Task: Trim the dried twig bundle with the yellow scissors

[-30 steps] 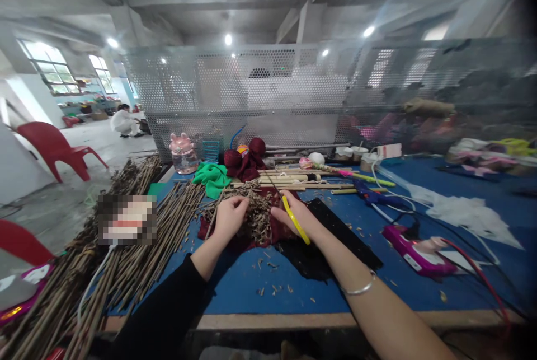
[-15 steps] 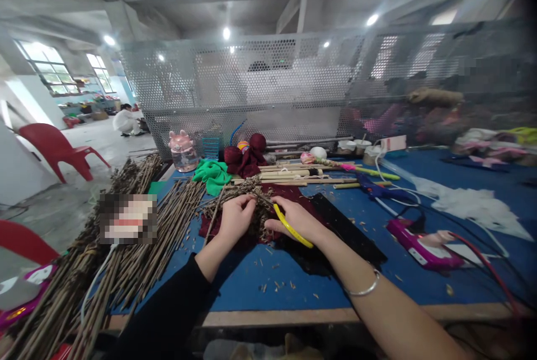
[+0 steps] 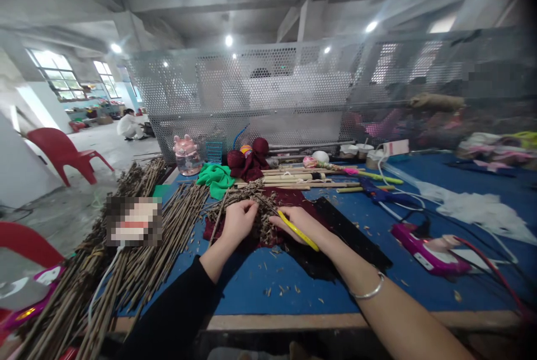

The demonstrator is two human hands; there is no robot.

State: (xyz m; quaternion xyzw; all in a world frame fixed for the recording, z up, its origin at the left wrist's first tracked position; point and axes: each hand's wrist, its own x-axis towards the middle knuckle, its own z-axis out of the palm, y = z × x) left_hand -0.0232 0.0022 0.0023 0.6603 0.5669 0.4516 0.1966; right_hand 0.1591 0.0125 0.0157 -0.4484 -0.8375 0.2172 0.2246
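Note:
My left hand [image 3: 238, 222] is closed, thumb and fingertips pinched on a dried plant stem at the near side of a brown dried-plant bundle [image 3: 264, 227]. The bundle lies on a dark red cloth [image 3: 289, 197]. To the right, my right hand [image 3: 296, 223] is closed round scissors with a yellow handle [image 3: 298, 229], whose loop passes over the back of the hand. The blades are mostly hidden among the dried bits, and I cannot tell whether they are apart. A black cloth [image 3: 348, 228] lies beside and below my right hand.
Long dried stems [image 3: 168, 242] pile at the left, under a blurred device with a white cable. Behind are a green cloth [image 3: 216, 180], pink-lidded jar [image 3: 187, 155] and bamboo sticks [image 3: 289, 182]. A blue glue gun [image 3: 380, 192] and purple power strip [image 3: 428, 251] lie right.
The scissors' blade, visible above my right hand earlier, has dipped into the dried plants towards my left hand. My left hand stays pinched at the bundle. The view shifts slightly.

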